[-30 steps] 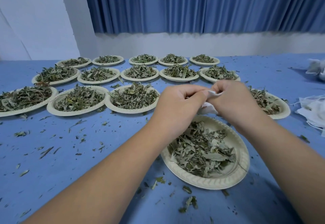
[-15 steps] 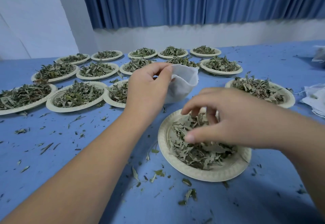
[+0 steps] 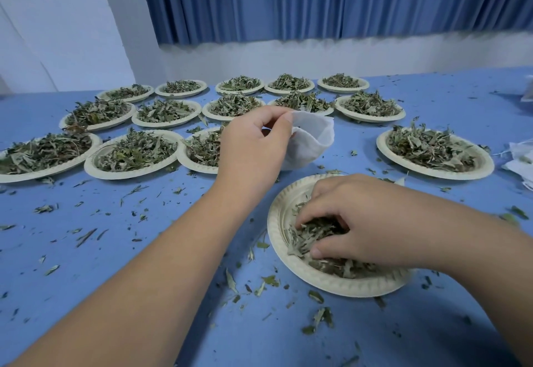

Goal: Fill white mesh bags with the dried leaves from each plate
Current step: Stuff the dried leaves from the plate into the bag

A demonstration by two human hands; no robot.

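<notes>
My left hand (image 3: 253, 147) pinches the rim of a white mesh bag (image 3: 313, 140) and holds it up with its mouth open, above the blue table. My right hand (image 3: 354, 222) is down in the nearest paper plate (image 3: 281, 222), its fingers curled round a clump of dried leaves (image 3: 314, 237). The bag hangs behind and to the left of that plate, apart from it.
Several more paper plates of dried leaves (image 3: 135, 153) stand in rows across the far half of the table, one at the right (image 3: 432, 150). White mesh bags (image 3: 519, 162) lie at the right edge. Leaf crumbs (image 3: 86, 235) litter the blue tabletop (image 3: 115, 251).
Both hands were together at the bag a second ago. The left now holds it open alone, and the right has dropped into the near plate and closed on leaves.
</notes>
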